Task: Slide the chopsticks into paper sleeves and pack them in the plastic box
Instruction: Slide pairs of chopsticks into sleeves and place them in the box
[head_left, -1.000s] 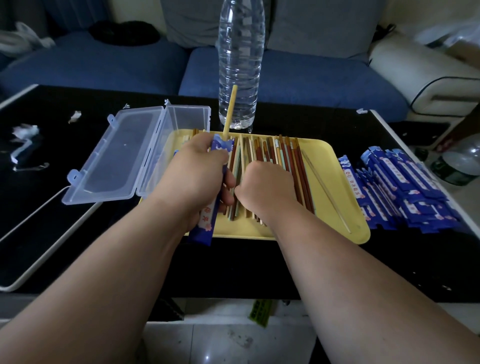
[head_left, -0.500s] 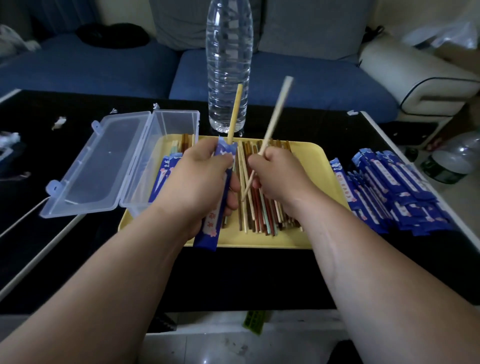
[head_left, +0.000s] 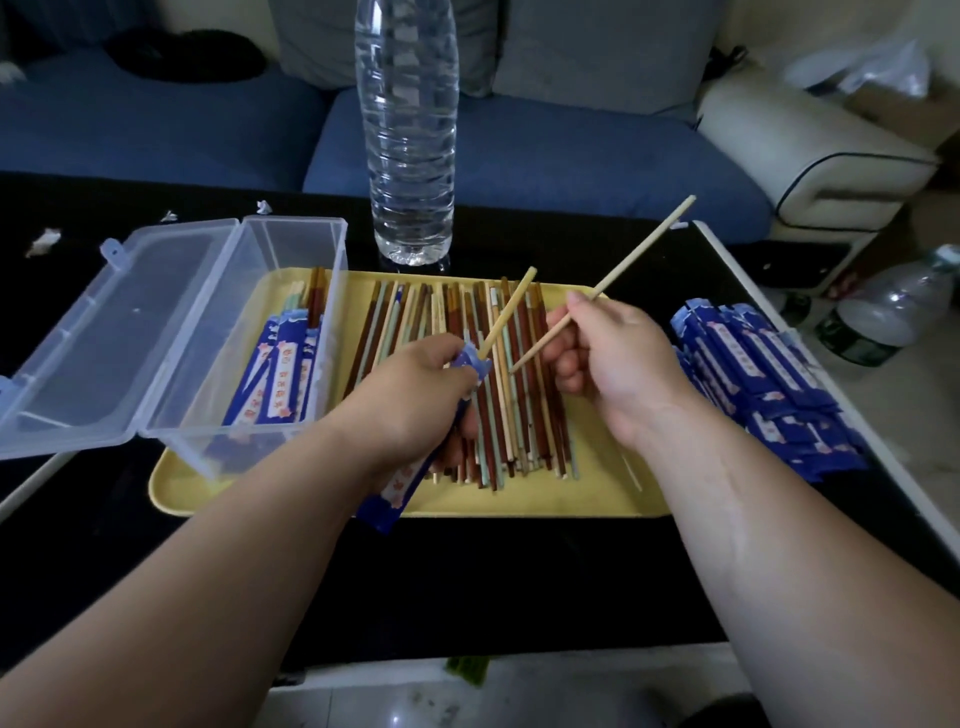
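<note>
Chopstick (head_left: 639, 244) pinched by the right hand (head_left: 618, 364) now tilts toward 2 o'clock, away from the left hand (head_left: 410, 395) gripping a sleeve (head_left: 395, 488) (stick (head_left: 506, 314) apparently inside); bottle (head_left: 410, 156) stands at 12.

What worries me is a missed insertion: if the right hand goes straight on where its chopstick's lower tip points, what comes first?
Probably the blue sleeve near its mouth, held by the left hand. Depth is unclear: the chopstick in the right hand could hit the loose chopsticks below.
</note>
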